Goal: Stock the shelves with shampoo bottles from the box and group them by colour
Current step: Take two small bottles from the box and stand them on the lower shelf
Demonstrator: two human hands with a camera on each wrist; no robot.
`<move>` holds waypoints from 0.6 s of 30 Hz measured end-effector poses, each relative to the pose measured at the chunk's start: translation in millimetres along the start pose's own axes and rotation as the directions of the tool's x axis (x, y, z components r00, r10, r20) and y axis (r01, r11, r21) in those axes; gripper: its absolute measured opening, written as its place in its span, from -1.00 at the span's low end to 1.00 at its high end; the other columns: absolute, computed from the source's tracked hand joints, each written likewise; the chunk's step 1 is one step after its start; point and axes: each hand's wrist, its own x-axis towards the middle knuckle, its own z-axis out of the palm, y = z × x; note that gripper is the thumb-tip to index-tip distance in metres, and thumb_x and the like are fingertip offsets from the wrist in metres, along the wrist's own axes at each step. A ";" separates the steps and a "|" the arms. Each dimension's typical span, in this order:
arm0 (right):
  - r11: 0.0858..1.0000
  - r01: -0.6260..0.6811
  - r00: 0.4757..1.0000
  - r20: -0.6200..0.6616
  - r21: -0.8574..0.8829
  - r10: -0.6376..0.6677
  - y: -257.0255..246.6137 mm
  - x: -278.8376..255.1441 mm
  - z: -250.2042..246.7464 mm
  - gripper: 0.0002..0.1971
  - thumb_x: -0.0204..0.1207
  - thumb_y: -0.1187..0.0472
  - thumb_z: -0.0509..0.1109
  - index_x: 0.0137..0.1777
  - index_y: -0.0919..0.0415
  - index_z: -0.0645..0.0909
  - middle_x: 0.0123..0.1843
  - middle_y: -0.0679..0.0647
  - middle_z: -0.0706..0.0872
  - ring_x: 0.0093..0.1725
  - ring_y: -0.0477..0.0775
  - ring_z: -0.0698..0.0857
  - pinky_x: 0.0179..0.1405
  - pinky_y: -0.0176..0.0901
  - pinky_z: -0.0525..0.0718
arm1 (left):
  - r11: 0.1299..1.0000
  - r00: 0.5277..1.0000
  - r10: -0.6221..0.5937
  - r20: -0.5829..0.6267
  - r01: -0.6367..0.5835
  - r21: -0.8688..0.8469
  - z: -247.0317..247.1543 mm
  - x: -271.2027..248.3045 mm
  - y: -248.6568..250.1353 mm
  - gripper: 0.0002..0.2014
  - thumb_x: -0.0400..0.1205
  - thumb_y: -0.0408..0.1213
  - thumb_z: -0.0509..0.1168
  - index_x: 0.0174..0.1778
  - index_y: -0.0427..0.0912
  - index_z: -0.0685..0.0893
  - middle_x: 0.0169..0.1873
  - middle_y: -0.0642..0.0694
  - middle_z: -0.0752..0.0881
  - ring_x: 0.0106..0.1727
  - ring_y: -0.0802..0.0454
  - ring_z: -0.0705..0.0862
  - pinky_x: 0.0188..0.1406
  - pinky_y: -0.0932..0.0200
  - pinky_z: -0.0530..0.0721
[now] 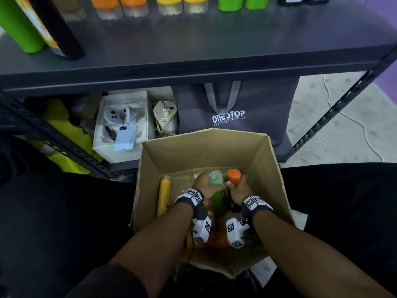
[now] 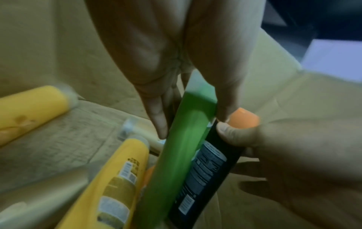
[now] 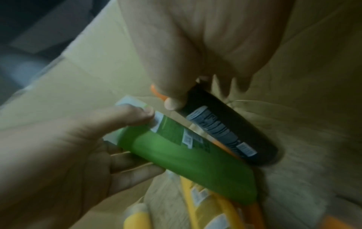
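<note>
Both hands are down inside the cardboard box (image 1: 206, 147). My left hand (image 1: 205, 182) grips a green bottle (image 2: 182, 155) with a pale clear cap (image 1: 216, 178) near its top. My right hand (image 1: 239, 189) grips a black bottle (image 3: 231, 128) with an orange cap (image 1: 234, 176) just under the cap. The two bottles stand side by side, almost touching. Yellow bottles (image 2: 109, 186) lie on the box floor to the left, one (image 1: 163, 196) against the left wall. Orange, yellow, green and black bottles stand grouped along the back of the shelf (image 1: 193, 44).
A green bottle (image 1: 19, 29) and a black bottle (image 1: 58, 29) stand at the shelf's front left. Under the shelf sit a white box of gadgets (image 1: 122, 125), a jar (image 1: 165, 117) and a grey bag (image 1: 234, 112). Slanted metal braces (image 1: 335, 112) flank the box.
</note>
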 end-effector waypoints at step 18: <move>0.918 0.396 0.914 0.091 0.015 -0.395 -97.6 -32.0 16.9 -0.58 0.67 -0.11 0.44 0.27 0.23 0.57 0.27 0.27 0.70 0.27 0.32 0.66 0.20 0.02 0.55 | 0.981 0.922 -0.072 -0.381 -0.004 -0.196 -103.9 -48.6 -1.5 -0.55 0.47 -0.21 0.65 0.27 -0.15 0.76 0.14 -0.14 0.84 0.19 -0.10 0.79 0.29 -0.10 0.74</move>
